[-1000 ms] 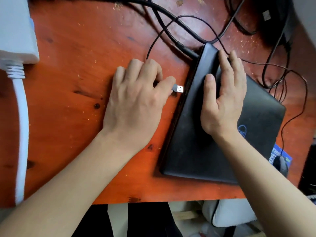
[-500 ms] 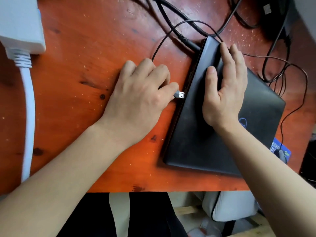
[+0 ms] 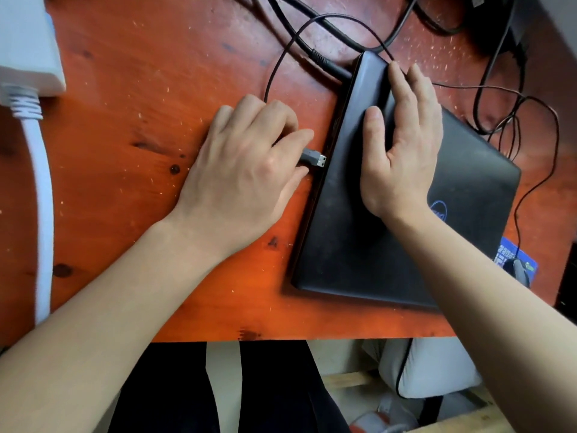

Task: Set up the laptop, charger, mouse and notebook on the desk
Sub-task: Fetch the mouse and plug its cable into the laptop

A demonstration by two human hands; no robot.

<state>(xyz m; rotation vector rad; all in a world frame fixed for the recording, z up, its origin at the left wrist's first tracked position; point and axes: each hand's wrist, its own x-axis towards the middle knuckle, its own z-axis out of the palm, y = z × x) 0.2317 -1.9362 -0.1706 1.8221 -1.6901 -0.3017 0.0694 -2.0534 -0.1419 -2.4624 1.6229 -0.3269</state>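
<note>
Since 1.0 s ago: USB plug (image 3: 313,158) is closer to the laptop (image 3: 468,214); its metal tip now sits just beside the left side edge, and I cannot tell if it touches.

Count: 2 hands, 1 laptop, 1 USB plug, 1 charger plug, 1 mouse. Black cables beyond the laptop are tangled and not countable.

Left hand (image 3: 246,170): thumb and curled fingers pinch the plug's grey housing, heel on the desk (image 3: 156,89). Thin black cable (image 3: 271,73) loops away from the grip, beyond the knuckles.

Right hand (image 3: 402,151): just right of the grip, fingers straight, palm flat on the closed lid, holding nothing.

Charger plug (image 3: 318,56): beyond the grip, meeting the laptop's far left corner.

Mouse (image 3: 520,270): well right of the grip, past the laptop's right edge, on a blue printed pad (image 3: 512,254), partly hidden by the forearm.

Edges and room: bare wood lies left of and beyond the grip, as far as a white block (image 3: 25,42) and its white cord (image 3: 42,198). Desk's near edge runs under both forearms; the laptop's near corner lies close to it.
</note>
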